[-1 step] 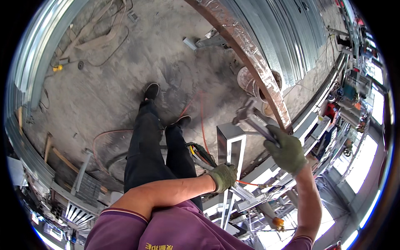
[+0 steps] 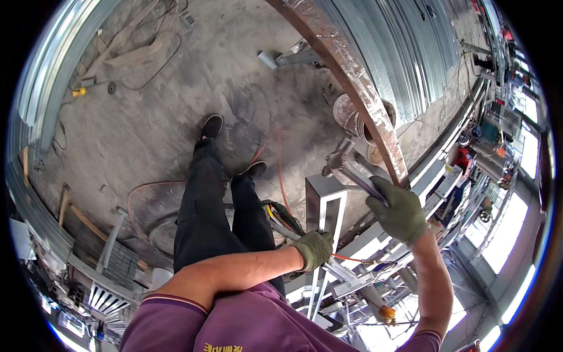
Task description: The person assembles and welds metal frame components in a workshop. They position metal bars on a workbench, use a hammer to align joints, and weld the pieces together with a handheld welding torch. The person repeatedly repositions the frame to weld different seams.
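My right hand (image 2: 401,212), in a green work glove, is closed round the handle of a hammer (image 2: 337,158). The hammer's head points left, in the air above the end of a rectangular metal frame (image 2: 328,196) of shiny tube. Also gloved in green, my left hand (image 2: 315,250) has its fingers curled at the near part of that frame. A bundle of cables (image 2: 277,218) runs up to the left hand, and a thin orange hose (image 2: 352,257) shows on its other side. What the left palm grips is hidden.
A rusty, paint-flecked steel beam (image 2: 358,82) curves past on the right, with stained buckets (image 2: 346,111) beneath. Long galvanized profiles (image 2: 404,53) are stacked beyond it. A red hose (image 2: 280,170) crosses the concrete floor (image 2: 158,117) by my feet. Cluttered benches (image 2: 487,141) line the far right.
The hammer and my right hand have shifted slightly to the left. My left hand stays in the same place.
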The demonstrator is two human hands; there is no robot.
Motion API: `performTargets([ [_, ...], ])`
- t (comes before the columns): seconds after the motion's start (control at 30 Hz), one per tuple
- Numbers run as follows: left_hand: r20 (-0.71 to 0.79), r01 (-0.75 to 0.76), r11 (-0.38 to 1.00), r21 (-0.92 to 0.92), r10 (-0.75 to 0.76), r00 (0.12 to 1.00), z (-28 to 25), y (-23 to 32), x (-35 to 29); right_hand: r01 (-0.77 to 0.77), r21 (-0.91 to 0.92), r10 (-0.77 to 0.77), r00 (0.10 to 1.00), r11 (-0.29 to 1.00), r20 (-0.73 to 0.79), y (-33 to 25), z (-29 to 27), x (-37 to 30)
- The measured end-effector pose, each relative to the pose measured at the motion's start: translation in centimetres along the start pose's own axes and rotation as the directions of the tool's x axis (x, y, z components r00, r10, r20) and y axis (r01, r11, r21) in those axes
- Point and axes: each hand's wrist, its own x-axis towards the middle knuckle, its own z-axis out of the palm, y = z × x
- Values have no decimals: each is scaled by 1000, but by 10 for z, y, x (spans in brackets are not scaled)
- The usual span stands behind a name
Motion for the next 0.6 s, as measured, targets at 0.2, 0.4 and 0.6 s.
performTargets([
  [0.2,-10,5,1000,11,-5,1000,8,3,5,37,-410,28,988,911,151,-42,12,49],
  [0.4,-38,35,993,-116,-40,998,14,4,7,-27,-394,114,973,919,200,-56,13,67],
  [0.6,-83,7,999,-39,-10,997,20,4,7,-28,79,30,999,997,-14,-65,-3,55],
])
